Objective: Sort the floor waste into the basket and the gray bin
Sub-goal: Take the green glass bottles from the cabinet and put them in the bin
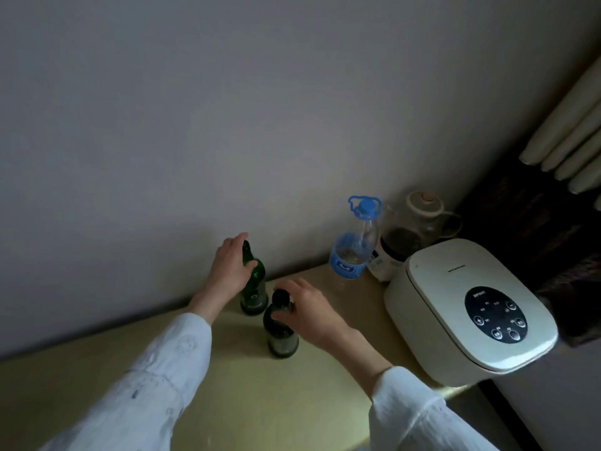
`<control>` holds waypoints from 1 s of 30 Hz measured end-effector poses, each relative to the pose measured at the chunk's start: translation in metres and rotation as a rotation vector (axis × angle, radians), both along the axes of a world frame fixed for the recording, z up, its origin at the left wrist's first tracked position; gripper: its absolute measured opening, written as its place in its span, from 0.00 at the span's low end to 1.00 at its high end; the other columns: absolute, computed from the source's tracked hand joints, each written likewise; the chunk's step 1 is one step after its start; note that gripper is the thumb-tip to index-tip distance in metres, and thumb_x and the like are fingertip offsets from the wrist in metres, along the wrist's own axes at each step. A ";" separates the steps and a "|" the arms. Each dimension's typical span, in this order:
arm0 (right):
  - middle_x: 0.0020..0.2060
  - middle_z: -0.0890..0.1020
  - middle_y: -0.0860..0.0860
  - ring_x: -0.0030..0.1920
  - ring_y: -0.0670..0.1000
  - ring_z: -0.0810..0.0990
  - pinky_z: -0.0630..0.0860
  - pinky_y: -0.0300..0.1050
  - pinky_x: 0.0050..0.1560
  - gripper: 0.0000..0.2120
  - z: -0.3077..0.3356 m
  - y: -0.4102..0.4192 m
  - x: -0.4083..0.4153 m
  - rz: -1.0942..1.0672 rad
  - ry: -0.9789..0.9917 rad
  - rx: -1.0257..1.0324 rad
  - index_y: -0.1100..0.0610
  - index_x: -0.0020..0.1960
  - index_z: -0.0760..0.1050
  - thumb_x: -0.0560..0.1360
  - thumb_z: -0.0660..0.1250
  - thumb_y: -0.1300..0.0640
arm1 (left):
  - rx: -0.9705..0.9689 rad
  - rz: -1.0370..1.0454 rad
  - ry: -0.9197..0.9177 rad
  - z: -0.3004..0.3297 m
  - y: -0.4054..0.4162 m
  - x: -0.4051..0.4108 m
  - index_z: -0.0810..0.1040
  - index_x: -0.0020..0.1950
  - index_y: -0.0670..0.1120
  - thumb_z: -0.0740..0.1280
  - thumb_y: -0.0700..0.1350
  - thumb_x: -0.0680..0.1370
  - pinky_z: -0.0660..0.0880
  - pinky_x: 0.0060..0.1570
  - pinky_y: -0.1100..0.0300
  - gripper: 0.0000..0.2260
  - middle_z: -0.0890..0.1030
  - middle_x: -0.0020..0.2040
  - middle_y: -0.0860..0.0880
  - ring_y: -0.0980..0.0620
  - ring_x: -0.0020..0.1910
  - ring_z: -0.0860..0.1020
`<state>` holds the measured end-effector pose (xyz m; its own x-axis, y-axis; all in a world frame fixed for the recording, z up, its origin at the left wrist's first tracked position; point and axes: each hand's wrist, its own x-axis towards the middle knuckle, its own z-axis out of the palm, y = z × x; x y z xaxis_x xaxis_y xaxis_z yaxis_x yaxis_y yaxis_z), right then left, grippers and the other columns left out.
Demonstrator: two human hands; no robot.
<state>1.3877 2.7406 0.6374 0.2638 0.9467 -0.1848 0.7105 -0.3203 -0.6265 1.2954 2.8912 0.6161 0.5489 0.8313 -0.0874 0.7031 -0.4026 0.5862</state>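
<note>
No legible text; rice cooker (468,307) panel marks, water bottle (353,249) label blurred.

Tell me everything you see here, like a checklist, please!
Surface: yellowish table top against a plain wall.
Job's things: two dark green bottles standing upright, far bottle and near bottle; no basket or gray bin seen.
Clutter: blue-capped water bottle, glass kettle, white rice cooker.
Hands: left hand grips the far bottle's neck; right hand holds the near bottle's top.
Cables: nothing seen.
Surroundings: dark curtain and pale radiator pipes at right.
</note>
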 end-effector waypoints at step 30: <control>0.43 0.74 0.47 0.45 0.46 0.73 0.67 0.35 0.47 0.09 0.008 -0.536 0.048 -0.878 -0.130 0.192 0.55 0.50 0.76 0.73 0.68 0.51 | 0.070 -0.784 -0.094 0.045 -0.454 0.099 0.77 0.54 0.46 0.70 0.44 0.73 0.64 0.50 0.60 0.10 0.74 0.49 0.48 0.49 0.51 0.72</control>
<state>1.4359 2.2043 0.6453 0.9127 0.4070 0.0368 0.3291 -0.6784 -0.6569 1.3949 2.4368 0.6616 0.9792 0.2010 0.0271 0.1477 -0.7982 0.5840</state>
